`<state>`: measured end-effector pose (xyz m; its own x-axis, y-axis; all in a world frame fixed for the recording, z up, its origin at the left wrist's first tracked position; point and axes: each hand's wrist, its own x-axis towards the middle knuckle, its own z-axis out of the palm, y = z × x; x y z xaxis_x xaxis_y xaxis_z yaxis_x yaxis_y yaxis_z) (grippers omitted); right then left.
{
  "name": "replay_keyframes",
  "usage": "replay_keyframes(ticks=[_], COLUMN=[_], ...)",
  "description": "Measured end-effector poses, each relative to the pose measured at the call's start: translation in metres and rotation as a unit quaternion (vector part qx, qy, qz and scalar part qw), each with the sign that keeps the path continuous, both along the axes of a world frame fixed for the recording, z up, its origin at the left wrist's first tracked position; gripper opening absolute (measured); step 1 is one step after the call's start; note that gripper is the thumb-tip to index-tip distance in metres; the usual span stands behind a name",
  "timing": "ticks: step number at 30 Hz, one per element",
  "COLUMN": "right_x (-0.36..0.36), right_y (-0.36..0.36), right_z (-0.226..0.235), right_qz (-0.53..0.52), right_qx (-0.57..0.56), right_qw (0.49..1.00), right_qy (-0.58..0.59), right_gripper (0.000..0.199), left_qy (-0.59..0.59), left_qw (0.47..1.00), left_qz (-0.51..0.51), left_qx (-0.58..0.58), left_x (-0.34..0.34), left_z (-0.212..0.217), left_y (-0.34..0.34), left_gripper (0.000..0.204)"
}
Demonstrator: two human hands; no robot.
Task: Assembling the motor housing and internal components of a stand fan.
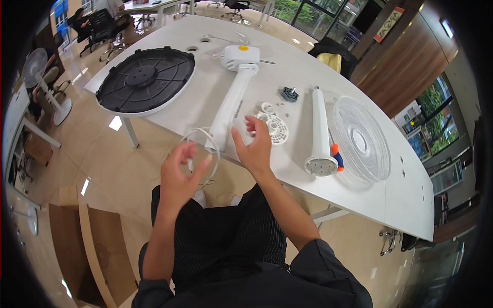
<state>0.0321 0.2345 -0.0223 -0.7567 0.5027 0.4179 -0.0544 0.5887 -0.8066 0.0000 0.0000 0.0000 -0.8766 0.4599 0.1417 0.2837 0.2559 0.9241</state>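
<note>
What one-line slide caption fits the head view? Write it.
Both bare hands, left hand and right hand, hover open over disassembled fan parts on white table.

Head camera, looking down, near white table [287, 169] edge.

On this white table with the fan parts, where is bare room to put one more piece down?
The table is bare on its right end, beyond the clear fan grille. Another free patch lies between the black round base and the white motor column. It is crowded around the small white plastic parts, between the column and the white pole, close to the right hand.
</note>
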Motion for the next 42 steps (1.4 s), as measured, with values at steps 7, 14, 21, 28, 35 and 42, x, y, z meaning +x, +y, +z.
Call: replay_keyframes(ticks=[7,14,21,28,35,42], right_x=[0.033,0.018,0.024,0.026,0.034,0.045], right_y=[0.074,0.097,0.099,0.096,0.095,0.083], right_z=[-0.008,-0.036,-0.033,-0.021,-0.019,-0.006], right_qz=[-0.198,-0.207,-0.155,-0.130,-0.125,-0.096], right_qx=[0.206,0.193,0.145,0.127,0.100,0.111], right_qw=[0.958,0.958,0.971,0.977,0.987,0.976], right_qy=[-0.019,-0.041,-0.107,-0.111,0.032,0.159], right_gripper=[0.091,0.109,0.117,0.123,0.119,0.098], left_qy=[0.173,0.084,0.040,-0.077,-0.027,-0.076], left_qw=[0.970,0.833,0.914,0.943,0.957,0.962], left_qz=[0.048,-0.003,0.022,0.021,0.029,0.009], left_qx=[-0.167,-0.546,-0.402,-0.324,-0.288,-0.260], left_x=[-0.052,-0.075,-0.131,-0.149,-0.139,-0.137], left_z=[0.020,0.049,0.003,-0.011,0.003,0.044], left_y=[0.105,0.171,0.190,0.188,0.176,0.120], left_gripper=[0.085,0.102,0.090,0.077,0.069,0.056])
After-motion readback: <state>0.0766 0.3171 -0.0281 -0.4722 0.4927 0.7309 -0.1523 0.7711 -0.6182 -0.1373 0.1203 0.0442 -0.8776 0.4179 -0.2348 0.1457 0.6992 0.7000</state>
